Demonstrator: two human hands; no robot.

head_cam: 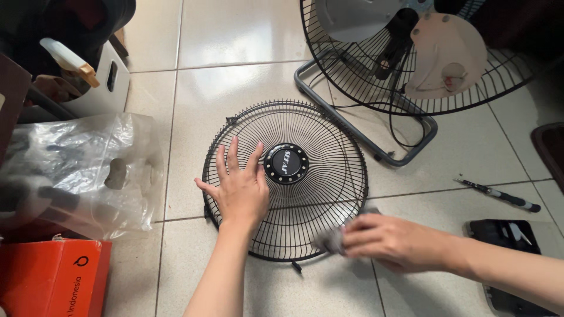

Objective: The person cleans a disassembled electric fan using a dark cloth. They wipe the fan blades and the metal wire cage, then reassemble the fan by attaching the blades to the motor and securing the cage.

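Note:
A round black wire fan guard [317, 147] with a black centre cap [286, 164] lies flat on the tiled floor. My left hand [238, 185] rests flat on its left half, fingers spread, just left of the cap. My right hand [390, 240] is at the guard's lower right rim, fingers closed on a small grey cloth [331, 239] pressed against the wires.
A fan body [411, 53] with rear guard, blades and grey metal stand lies at top right, its cord trailing. A screwdriver [499, 195] and a black tray [508, 235] lie at right. A clear plastic bag [76, 170], an orange box [53, 276] and a white bin [100, 82] sit at left.

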